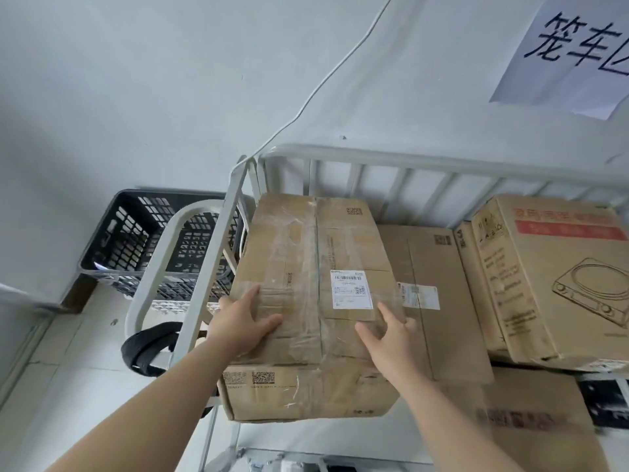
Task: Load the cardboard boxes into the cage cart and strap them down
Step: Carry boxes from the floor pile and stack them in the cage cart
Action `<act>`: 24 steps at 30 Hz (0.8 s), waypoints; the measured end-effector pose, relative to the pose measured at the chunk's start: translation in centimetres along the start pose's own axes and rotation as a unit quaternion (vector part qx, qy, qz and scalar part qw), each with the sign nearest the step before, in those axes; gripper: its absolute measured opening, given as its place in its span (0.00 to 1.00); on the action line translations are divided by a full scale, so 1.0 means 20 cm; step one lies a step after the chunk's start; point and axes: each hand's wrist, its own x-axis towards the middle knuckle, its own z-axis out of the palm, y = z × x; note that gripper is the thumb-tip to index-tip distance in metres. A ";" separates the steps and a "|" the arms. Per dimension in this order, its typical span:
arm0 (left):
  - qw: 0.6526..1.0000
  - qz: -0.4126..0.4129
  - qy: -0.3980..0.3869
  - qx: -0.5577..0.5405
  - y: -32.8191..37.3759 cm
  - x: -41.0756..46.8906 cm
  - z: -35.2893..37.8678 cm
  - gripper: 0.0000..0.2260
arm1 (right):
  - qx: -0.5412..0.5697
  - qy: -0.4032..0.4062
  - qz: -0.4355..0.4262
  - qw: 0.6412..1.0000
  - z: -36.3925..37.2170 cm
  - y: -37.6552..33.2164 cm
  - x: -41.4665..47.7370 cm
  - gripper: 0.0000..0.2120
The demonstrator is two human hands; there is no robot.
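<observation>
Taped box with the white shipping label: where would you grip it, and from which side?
Probably the near corners of the taped box, left hand and right hand taking one each, from the cart's open front. It is wide with no handles, and cage bars block its back and left.

- Showing left hand [243, 323] bare, uncovered from fingertips to wrist.
- Showing right hand [388, 338] bare in the same way.
- Showing left forearm [163, 386] and right forearm [442, 403] bare along their whole visible length, slim and smooth.
</observation>
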 end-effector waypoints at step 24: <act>0.978 -0.060 -0.124 0.155 -0.11 0.43 0.35 0.42 | -0.131 -0.140 -0.006 0.981 0.38 0.09 0.39 0.38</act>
